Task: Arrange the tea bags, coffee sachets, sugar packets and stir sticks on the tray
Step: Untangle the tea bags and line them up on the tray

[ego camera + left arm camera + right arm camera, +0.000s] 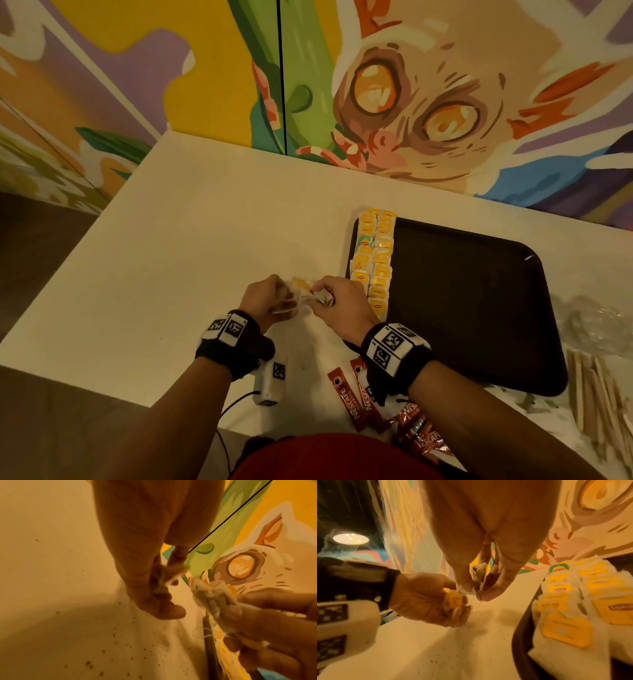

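Both hands meet over the white table just left of the dark tray (479,308). My left hand (270,298) holds tea bags with yellow tags (453,600) in its curled fingers. My right hand (337,301) pinches a single tea bag (478,580) between thumb and fingers, its thread hanging down. Two rows of yellow-tagged tea bags (375,260) lie along the tray's left edge. Red coffee sachets (346,394) lie near the table's front edge, partly under my right wrist. Wooden stir sticks (596,394) lie to the right of the tray.
Crumpled clear plastic (592,322) sits right of the tray, above the sticks. Dark specks (120,649) are scattered on the table beneath the hands. A painted wall (411,85) runs along the table's far edge. A white marker block (269,383) hangs under my left wrist.
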Demonstrator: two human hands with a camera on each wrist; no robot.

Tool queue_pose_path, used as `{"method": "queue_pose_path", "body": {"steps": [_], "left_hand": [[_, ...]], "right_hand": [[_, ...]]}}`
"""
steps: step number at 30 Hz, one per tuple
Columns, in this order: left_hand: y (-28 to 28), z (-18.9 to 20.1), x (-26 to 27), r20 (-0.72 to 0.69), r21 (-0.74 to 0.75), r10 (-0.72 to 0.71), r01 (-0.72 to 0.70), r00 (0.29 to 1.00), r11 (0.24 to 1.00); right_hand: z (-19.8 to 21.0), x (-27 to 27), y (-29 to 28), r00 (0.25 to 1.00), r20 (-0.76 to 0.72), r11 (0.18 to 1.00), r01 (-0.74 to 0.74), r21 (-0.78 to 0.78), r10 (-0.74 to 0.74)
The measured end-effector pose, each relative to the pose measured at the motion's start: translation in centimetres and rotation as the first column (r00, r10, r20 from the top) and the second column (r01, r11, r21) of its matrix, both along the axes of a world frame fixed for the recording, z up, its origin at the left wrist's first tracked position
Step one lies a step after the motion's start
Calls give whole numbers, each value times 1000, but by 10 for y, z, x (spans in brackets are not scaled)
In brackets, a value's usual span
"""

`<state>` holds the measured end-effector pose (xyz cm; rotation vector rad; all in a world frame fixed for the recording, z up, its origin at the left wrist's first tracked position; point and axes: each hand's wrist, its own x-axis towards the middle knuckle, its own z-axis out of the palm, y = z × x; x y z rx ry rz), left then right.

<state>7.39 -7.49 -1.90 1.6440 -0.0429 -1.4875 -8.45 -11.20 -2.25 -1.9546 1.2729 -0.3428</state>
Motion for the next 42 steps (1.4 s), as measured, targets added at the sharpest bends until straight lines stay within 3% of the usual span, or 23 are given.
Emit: {"method": "queue_pose_path", "body": {"steps": [7, 9, 12, 16, 21, 24, 30, 35, 42], "left_hand": [[-1, 8, -18, -262, -222, -238, 182, 935, 958], [-4, 10, -21, -214, -269, -291, 230, 932, 935], [-3, 13, -26, -25, -304, -322, 300, 946, 904], [-4, 19, -29, -36, -317, -274, 249, 961, 915], [-4, 32, -37, 16, -307, -262, 254, 965, 917], [-4, 37, -40, 49, -308, -309, 309, 950, 900], [2, 51, -48, 382, -344, -495, 617, 780, 707], [-2, 64, -54, 612, -283, -495, 755, 618, 592], [-7, 69, -61, 732, -265, -425, 797, 532, 542]], "right_hand": [[12, -10, 1, 999, 5, 999, -49, 17, 49], [18, -15, 1, 999, 39, 999, -21, 41, 19], [27, -27, 1, 986, 149, 992, 51, 117, -68], [39, -43, 1, 954, 255, 977, 111, 181, -156], [42, -60, 1, 964, 218, 985, 129, 115, -152], [45, -68, 2, 960, 237, 982, 111, 154, -146], [60, -77, 3, 950, 287, 988, 88, 126, -121], [72, -88, 3, 934, 343, 987, 47, 153, -98], [76, -105, 3, 911, 377, 976, 99, 195, -168]]}}
